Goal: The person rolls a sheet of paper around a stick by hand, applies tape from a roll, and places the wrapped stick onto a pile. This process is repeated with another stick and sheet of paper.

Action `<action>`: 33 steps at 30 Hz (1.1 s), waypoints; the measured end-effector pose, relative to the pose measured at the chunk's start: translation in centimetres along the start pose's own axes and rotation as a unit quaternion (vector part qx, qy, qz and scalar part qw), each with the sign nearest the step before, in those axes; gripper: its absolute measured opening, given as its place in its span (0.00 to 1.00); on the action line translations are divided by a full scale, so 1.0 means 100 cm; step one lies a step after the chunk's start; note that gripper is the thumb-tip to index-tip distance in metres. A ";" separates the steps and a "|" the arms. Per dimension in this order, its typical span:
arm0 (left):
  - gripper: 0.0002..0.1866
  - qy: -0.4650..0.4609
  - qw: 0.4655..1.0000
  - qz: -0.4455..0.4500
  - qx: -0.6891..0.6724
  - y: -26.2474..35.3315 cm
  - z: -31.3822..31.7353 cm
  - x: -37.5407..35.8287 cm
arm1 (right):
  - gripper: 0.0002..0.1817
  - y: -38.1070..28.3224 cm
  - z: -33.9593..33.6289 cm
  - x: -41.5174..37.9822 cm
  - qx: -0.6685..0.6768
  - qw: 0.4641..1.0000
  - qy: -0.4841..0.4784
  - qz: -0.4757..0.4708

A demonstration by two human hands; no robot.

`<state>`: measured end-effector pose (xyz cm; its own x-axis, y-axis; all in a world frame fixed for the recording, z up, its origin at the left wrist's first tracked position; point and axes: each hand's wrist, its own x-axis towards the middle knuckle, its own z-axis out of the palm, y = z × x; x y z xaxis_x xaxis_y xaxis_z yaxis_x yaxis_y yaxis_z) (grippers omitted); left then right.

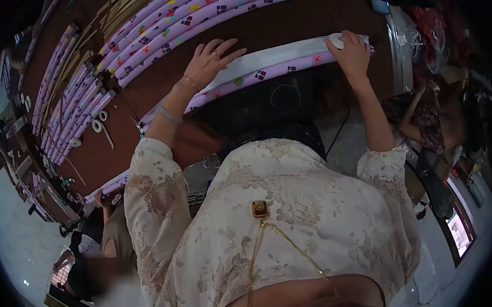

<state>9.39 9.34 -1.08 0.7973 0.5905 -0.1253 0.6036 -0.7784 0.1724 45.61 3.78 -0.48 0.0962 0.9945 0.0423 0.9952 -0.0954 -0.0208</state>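
Note:
A long roll of lilac wrapping paper (pixel 264 74) printed with small coloured gifts lies along the near table edge, its white underside (pixel 274 53) showing behind the printed part. My left hand (pixel 210 63) rests over the left part of this white strip, fingers spread, holding nothing. At the far right end of the roll, my right hand (pixel 353 53) closes around a small white roll of tape (pixel 336 41), with its fingers down at the paper.
Finished lilac rolls (pixel 194 20) lie across the back of the brown table (pixel 306 25), with more bundled at left. Loose tape rolls (pixel 96 126) sit by that bundle. A phone (pixel 380 6) and clear plastic wrap (pixel 401 51) are at right. Other people work on both sides.

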 end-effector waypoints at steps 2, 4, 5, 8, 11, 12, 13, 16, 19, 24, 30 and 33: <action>0.33 -0.001 0.997 0.052 0.059 0.000 -0.005 0.003 | 0.28 0.000 0.003 0.001 -0.019 1.000 0.002 0.005; 0.35 -0.021 0.974 0.128 0.188 -0.002 -0.006 0.009 | 0.28 0.001 0.008 0.002 -0.018 1.000 0.011 0.011; 0.35 -0.020 0.973 0.129 0.188 -0.004 -0.003 0.011 | 0.28 0.000 0.007 0.002 -0.017 1.000 0.021 0.015; 0.33 0.020 0.953 0.210 0.218 -0.010 0.004 0.019 | 0.26 -0.003 0.005 0.003 -0.028 0.999 0.019 0.023; 0.32 -0.010 0.944 0.249 0.218 -0.011 0.003 0.025 | 0.25 -0.002 0.006 0.003 -0.037 0.999 0.038 0.015; 0.31 -0.020 0.945 0.253 0.207 -0.011 0.004 0.026 | 0.25 -0.003 0.005 0.002 -0.038 0.998 0.038 0.018; 0.31 -0.030 0.946 0.258 0.196 -0.012 0.006 0.027 | 0.24 -0.004 0.004 0.002 -0.048 0.998 0.047 0.014; 0.28 -0.030 0.943 0.269 0.191 -0.013 0.004 0.028 | 0.22 -0.005 0.004 0.001 -0.053 0.997 0.060 0.013; 0.27 -0.014 0.941 0.269 0.205 -0.012 0.005 0.029 | 0.20 -0.003 0.008 0.002 -0.051 0.996 0.075 0.007; 0.26 -0.060 0.948 0.271 0.154 -0.011 -0.002 0.030 | 0.19 -0.009 0.002 0.002 -0.071 0.995 0.063 0.014; 0.26 -0.040 0.941 0.275 0.193 -0.008 -0.002 0.028 | 0.18 -0.020 -0.007 0.006 -0.095 0.994 0.029 0.039; 0.26 -0.054 0.948 0.270 0.157 -0.004 -0.005 0.029 | 0.18 -0.023 -0.011 0.009 -0.101 0.994 0.017 0.042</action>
<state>11.46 11.49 -0.99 0.9763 0.0751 -0.2032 0.0648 -0.9963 -0.0567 43.45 4.87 0.66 0.1757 0.9810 0.0820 0.9663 -0.1878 0.1760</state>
